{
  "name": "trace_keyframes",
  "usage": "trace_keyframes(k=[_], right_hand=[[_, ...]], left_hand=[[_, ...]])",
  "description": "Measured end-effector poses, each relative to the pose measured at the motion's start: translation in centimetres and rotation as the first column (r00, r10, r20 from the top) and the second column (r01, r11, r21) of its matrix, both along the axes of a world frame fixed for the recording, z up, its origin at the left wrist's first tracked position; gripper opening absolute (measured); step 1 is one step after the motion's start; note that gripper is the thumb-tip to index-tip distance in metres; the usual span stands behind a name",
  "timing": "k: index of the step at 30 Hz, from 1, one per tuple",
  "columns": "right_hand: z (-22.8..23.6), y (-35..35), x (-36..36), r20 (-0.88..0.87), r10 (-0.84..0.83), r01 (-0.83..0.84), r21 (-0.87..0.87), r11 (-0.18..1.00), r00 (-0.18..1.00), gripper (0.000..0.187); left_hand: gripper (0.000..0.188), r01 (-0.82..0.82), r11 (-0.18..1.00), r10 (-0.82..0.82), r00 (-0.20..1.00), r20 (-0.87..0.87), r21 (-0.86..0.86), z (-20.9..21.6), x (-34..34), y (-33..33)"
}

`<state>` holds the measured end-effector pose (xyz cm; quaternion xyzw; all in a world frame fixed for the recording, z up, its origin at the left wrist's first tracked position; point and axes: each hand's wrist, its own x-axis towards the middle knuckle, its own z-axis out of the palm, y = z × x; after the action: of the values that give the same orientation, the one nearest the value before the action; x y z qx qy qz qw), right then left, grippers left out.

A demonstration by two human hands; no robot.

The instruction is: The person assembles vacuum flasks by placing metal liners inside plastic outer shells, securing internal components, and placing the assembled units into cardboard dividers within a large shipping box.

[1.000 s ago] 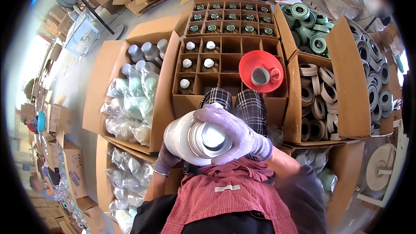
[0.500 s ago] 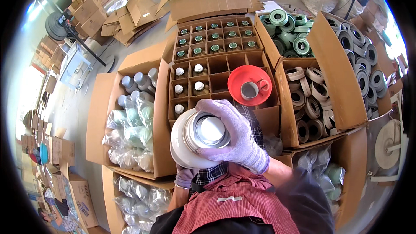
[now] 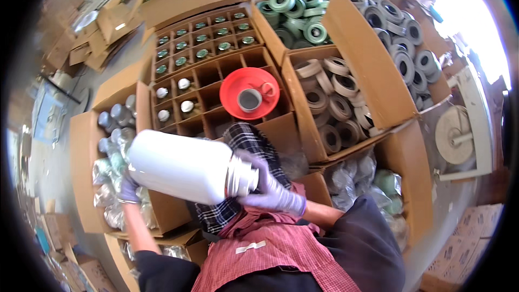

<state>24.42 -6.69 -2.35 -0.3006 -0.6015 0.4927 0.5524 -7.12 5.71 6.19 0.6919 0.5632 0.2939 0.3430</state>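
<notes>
A large white bottle [image 3: 181, 165] lies tilted on its side across my lap, its neck toward the right. My right hand [image 3: 273, 189], in a pale lilac glove, is closed round the neck end, where a silvery ring shows. My left hand [image 3: 128, 188], also gloved, holds the base end; its fingers are partly hidden by the bottle. Just beyond the bottle stands a divided carton [image 3: 203, 94] with several white-capped bottles [image 3: 187, 106] in its cells. A red dish [image 3: 231, 109] rests on that carton, with a red-handled cup [image 3: 250, 100] in it.
Behind is another divided carton [image 3: 208, 40] of clear-topped bottles. To the right are boxes of green rings [image 3: 315, 31], beige rings [image 3: 339, 106] and grey rings [image 3: 404, 65]. Bagged bottles [image 3: 111, 173] fill a box at left. A large reel [image 3: 453, 132] stands far right.
The bottle has swung from neck toward me to lying sideways, neck right. My left hand has moved out to its base end. The whole view has turned rightward.
</notes>
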Motion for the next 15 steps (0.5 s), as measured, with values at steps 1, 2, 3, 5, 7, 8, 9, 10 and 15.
trace_keyframes(k=[1, 2, 3, 5, 7, 8, 9, 10, 15], right_hand=[[-1.4, -1.4, 0.5, 0.124, 0.018, -0.020, 0.020, 1.000, 0.992, 0.094], [-2.5, -2.2, 1.2, 0.207, 0.107, -0.099, -0.049, 0.994, 0.972, 0.089], [-3.0, -2.4, 2.1, 0.322, 0.167, -0.156, -0.059, 0.986, 0.932, 0.065], [-3.0, -2.7, 5.0, 0.582, 0.180, -0.219, -0.003, 0.976, 0.793, 0.037], [-0.1, -0.2, 7.9, 0.643, -0.111, 0.025, 0.142, 0.990, 0.758, 0.021], [1.6, 1.5, 10.2, 0.668, -0.222, 0.120, 0.195, 0.973, 0.710, 0.019], [4.1, 3.4, 13.1, 0.689, -0.362, 0.189, 0.317, 0.929, 0.628, 0.019], [5.2, 5.1, 16.5, 0.736, -0.472, 0.270, 0.388, 0.881, 0.485, 0.020], [10.6, 14.3, 40.9, 0.378, -0.853, 0.538, 0.831, 0.140, -0.361, 0.039]], left_hand=[[0.036, 0.117, 0.993, -0.114, 0.984, -0.139, 0.013, 1.8, 1.4, 1.5], [0.037, 0.229, 0.973, -0.219, 0.936, -0.275, 0.006, 3.2, 3.0, 2.4], [0.039, 0.349, 0.937, -0.331, 0.858, -0.393, -0.027, 3.5, 5.1, 3.3], [0.042, 0.535, 0.833, -0.503, 0.626, -0.596, -0.140, 2.7, 10.4, 3.2], [0.047, 0.596, 0.749, -0.559, 0.333, -0.759, -0.290, 0.8, 14.4, 1.6], [0.043, 0.610, 0.721, -0.564, 0.241, -0.790, -0.329, -1.8, 15.3, 1.2], [0.042, 0.700, 0.698, -0.548, 0.384, -0.743, -0.153, -2.2, 14.8, 0.7], [0.041, 0.653, 0.734, -0.539, 0.391, -0.746, -0.188, -2.5, 13.9, 0.5], [0.043, 0.588, 0.791, -0.490, 0.443, -0.751, -0.168, -2.3, 12.5, 0.1]])
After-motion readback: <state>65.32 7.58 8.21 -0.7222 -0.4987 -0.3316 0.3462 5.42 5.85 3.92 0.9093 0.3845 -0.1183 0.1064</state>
